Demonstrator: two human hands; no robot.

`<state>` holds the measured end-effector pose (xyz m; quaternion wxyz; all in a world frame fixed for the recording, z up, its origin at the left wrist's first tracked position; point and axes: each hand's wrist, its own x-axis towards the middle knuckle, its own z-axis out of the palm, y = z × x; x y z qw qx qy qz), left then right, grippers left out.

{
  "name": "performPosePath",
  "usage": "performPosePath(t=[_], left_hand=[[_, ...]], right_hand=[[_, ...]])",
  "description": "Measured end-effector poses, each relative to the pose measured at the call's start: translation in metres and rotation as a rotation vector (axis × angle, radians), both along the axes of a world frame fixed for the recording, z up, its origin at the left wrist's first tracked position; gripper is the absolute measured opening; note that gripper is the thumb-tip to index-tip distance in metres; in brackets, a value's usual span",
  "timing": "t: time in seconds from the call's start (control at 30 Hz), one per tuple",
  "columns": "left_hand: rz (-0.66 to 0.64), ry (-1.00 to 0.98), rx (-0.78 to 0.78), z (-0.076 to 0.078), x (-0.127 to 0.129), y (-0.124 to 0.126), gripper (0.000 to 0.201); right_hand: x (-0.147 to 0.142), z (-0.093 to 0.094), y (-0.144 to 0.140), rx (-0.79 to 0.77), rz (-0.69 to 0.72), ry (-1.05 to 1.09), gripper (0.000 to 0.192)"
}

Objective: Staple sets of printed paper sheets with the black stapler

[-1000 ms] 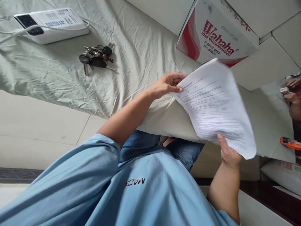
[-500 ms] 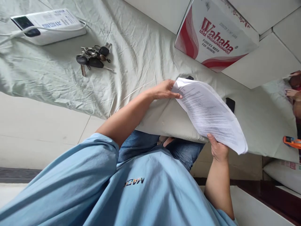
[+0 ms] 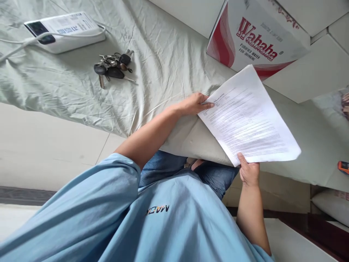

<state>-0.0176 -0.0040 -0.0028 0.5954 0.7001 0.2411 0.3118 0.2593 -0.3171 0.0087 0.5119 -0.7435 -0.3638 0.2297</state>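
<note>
Both of my hands hold a printed sheaf of white paper (image 3: 248, 120) above the table's front edge. My left hand (image 3: 195, 104) pinches its upper left corner, with the thumb over the printed face. At the lower edge my right hand (image 3: 248, 171) grips near a corner, thumb on top and fingers mostly hidden behind. Lines of small text cover the face, too fine to read. The far corner of the paper overlaps the bottom of a Wahaha carton (image 3: 256, 43) in my view.
A pale green cloth (image 3: 163, 65) covers the table. Keys (image 3: 114, 68) lie left of centre, beside a white boxy device (image 3: 68, 32) with a cable. White panels (image 3: 308, 80) flank the carton. An orange object (image 3: 343, 167) and part of another person's hand (image 3: 345, 103) show at the right.
The paper has gone from curved and bent to nearly flat, its printed face opened toward me. My right hand has shifted slightly left and up. The view has also moved a little.
</note>
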Motion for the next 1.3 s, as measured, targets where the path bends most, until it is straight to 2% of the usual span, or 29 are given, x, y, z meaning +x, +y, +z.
performPosePath(t=[0.07,0.17,0.23,0.3,0.43,0.5,0.57,0.63,0.77,0.87,1.03,1.1,1.17,1.3], left_hand=[[0.025,0.024,0.014,-0.001,-0.001,0.0,0.061],[0.043,0.056,0.034,-0.001,-0.002,0.002,0.064],[0.036,0.055,0.029,0.001,-0.003,0.002,0.066],[0.011,0.071,0.023,0.005,-0.004,0.0,0.068],[-0.105,0.127,0.008,0.017,-0.005,-0.007,0.067],[-0.179,0.119,-0.008,0.022,-0.005,-0.012,0.066],[-0.254,0.111,-0.008,0.025,-0.003,-0.017,0.064],[-0.329,0.119,0.002,0.026,-0.001,-0.021,0.062],[-0.417,0.106,0.015,0.024,0.002,-0.026,0.056],[-0.377,0.07,-0.021,0.024,0.003,-0.027,0.058],[-0.173,-0.098,-0.212,0.026,0.007,-0.032,0.078],[-0.183,-0.14,-0.316,0.025,0.01,-0.035,0.081],[-0.233,-0.137,-0.357,0.022,0.012,-0.037,0.077],[-0.3,-0.056,-0.288,0.016,0.014,-0.038,0.076]], right_hand=[[-0.01,-0.003,-0.007,-0.046,0.025,0.122,0.061],[-0.019,-0.007,-0.022,-0.202,0.095,0.288,0.055],[-0.016,-0.007,-0.032,-0.309,0.126,0.358,0.054],[-0.006,-0.003,-0.039,-0.34,0.097,0.373,0.057],[0.031,0.015,-0.037,-0.198,-0.113,0.24,0.069],[0.048,0.027,-0.028,-0.12,-0.155,0.123,0.076],[0.056,0.038,-0.015,-0.075,-0.115,0.031,0.08],[0.056,0.047,-0.001,-0.077,-0.012,0.002,0.08],[0.039,0.053,0.026,-0.184,0.213,0.004,0.066],[0.023,0.049,0.035,-0.231,0.234,-0.033,0.053],[0.007,0.043,0.032,-0.065,0.036,-0.003,0.051],[0.003,0.042,0.031,-0.001,-0.01,-0.001,0.05],[0.001,0.042,0.03,0.02,-0.024,-0.001,0.05],[-0.004,0.04,0.037,0.005,0.001,-0.009,0.055]])
